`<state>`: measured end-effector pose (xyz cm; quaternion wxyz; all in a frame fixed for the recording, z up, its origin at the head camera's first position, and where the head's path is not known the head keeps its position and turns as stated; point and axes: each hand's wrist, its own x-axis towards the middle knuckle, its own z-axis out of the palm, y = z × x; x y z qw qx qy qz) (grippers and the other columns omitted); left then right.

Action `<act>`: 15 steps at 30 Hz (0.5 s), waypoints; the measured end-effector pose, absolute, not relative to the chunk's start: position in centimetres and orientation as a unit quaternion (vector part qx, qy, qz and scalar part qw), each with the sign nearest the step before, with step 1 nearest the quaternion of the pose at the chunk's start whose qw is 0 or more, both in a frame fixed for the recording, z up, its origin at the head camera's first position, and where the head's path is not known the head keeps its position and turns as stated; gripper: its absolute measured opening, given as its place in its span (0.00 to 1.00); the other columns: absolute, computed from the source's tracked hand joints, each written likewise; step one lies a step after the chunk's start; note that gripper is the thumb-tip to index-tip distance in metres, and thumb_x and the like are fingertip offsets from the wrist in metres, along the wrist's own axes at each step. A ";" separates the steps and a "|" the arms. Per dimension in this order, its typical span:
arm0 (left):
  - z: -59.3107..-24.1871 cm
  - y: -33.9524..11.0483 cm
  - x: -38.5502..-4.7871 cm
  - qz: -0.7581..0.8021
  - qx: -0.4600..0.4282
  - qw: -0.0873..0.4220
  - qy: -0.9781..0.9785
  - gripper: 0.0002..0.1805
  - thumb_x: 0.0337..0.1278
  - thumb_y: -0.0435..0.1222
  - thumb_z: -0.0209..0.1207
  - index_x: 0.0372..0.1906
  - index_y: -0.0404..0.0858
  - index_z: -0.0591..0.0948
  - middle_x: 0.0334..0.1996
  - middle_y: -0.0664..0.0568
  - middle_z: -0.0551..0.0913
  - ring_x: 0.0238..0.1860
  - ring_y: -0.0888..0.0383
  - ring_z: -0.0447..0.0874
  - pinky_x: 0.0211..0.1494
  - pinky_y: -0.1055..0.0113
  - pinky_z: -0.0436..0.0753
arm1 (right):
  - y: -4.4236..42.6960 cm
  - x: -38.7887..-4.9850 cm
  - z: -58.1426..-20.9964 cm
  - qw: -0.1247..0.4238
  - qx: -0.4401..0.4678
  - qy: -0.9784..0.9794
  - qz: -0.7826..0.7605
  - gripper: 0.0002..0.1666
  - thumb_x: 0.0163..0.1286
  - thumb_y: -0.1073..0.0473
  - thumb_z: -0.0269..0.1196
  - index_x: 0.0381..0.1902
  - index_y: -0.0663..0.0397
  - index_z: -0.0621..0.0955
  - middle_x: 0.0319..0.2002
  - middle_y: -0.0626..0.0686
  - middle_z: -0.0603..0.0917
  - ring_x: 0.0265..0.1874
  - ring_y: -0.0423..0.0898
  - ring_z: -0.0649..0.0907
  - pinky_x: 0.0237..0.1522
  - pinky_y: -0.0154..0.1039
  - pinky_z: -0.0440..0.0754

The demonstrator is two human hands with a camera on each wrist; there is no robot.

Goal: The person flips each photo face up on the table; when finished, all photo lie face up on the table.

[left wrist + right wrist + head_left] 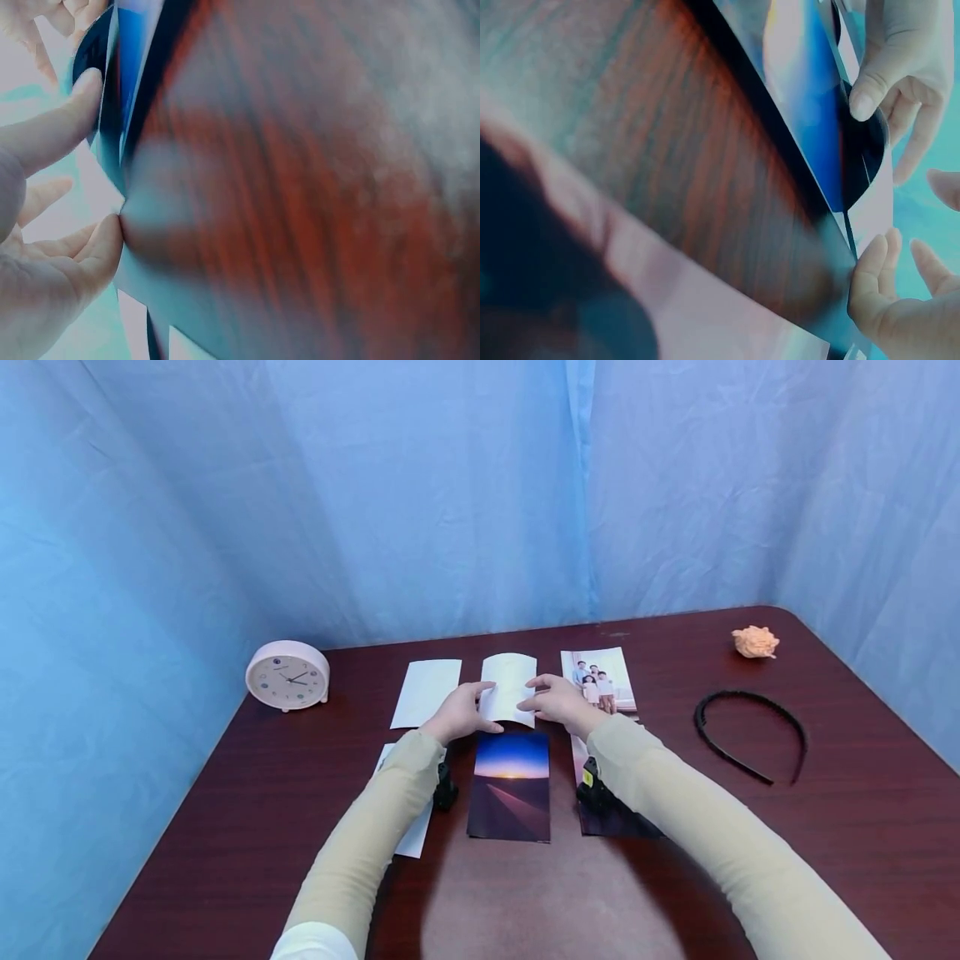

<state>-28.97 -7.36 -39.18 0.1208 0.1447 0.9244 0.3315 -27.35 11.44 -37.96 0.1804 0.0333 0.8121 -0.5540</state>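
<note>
A photo print, white side up, is bowed between both hands at the back middle of the table. My left hand pinches its left edge, thumb at the near left corner. The right hand holds its right edge with bent fingers. From the left wrist view, the left thumb lies against a dark curved part of the print. Just in front lies a sunset photo, flat and face up. Left of the print is another white sheet; a family photo lies to its right.
A white clock stands at the back left. On the right lie a black headband and a crumpled peach-coloured ball. More prints, including a pale one and a dark one, lie partly under the forearms. Blue curtains surround the table.
</note>
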 end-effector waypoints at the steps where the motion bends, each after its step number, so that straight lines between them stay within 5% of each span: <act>1: -39.2 -7.4 -29.0 0.328 0.151 0.121 0.925 0.41 0.45 0.35 0.71 0.68 0.38 0.67 0.65 0.42 0.70 0.63 0.47 0.71 0.64 0.57 0.73 | 11.4 -27.3 -38.0 0.179 0.028 0.814 -0.552 0.30 0.65 0.60 0.62 0.64 0.60 0.68 0.62 0.65 0.70 0.57 0.57 0.75 0.60 0.46 0.74; 9: -38.7 -7.4 -28.6 0.261 0.204 0.113 0.937 0.23 0.62 0.31 0.57 0.63 0.40 0.74 0.65 0.42 0.70 0.68 0.48 0.65 0.69 0.56 0.67 | 11.7 -27.0 -38.2 0.150 -0.074 0.896 -0.410 0.32 0.62 0.56 0.64 0.61 0.61 0.70 0.61 0.67 0.71 0.58 0.60 0.74 0.59 0.52 0.73; 15: -38.9 -7.7 -28.9 0.277 0.219 0.089 0.931 0.14 0.66 0.34 0.53 0.53 0.42 0.82 0.52 0.48 0.83 0.56 0.54 0.78 0.59 0.61 0.76 | 11.9 -27.0 -38.1 0.138 -0.105 0.914 -0.367 0.28 0.61 0.56 0.65 0.57 0.61 0.74 0.57 0.65 0.76 0.52 0.57 0.76 0.57 0.52 0.74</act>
